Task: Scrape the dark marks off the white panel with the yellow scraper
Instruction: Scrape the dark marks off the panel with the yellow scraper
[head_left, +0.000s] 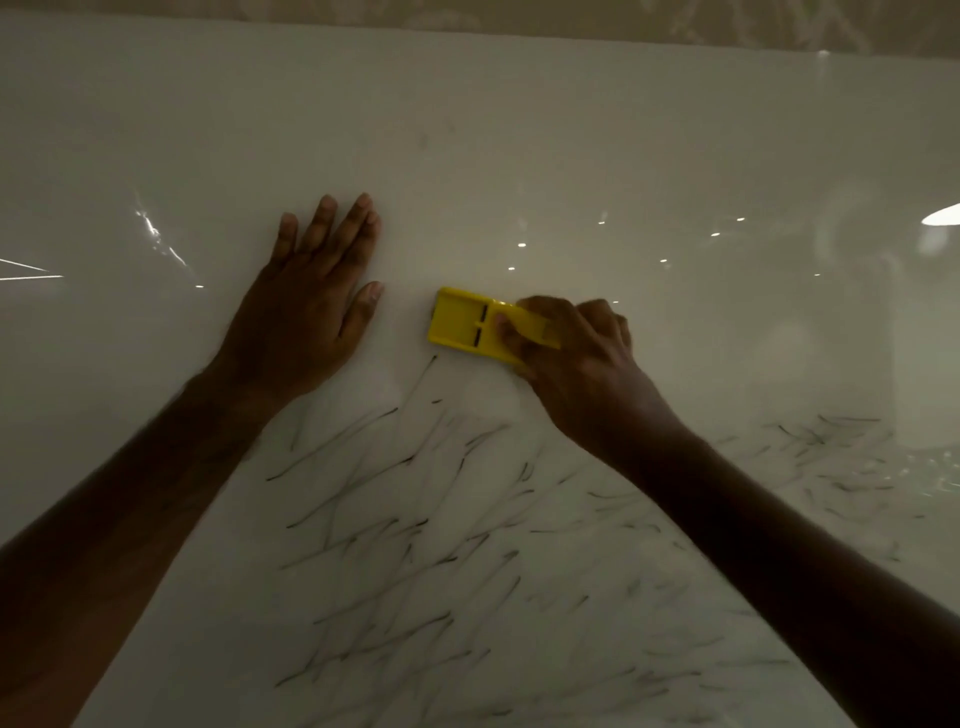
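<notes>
Dark marks (415, 519) streak the near half of the white panel (519, 156), mostly below and toward me from the yellow scraper (467, 325). Scraper lies flat on the panel, long axis left-right, blade end pointing left. My right hand (576, 358) pinches its right end, thumb on top. My left hand (311, 306) presses flat, fingers spread, just left. Next stroke likely pulls down into the marks.

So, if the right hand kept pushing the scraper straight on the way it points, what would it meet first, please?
The right hand points the yellow scraper leftward, so it would probably first meet the thumb of the left hand, resting flat on the white panel. Only bare panel lies between them.
</notes>
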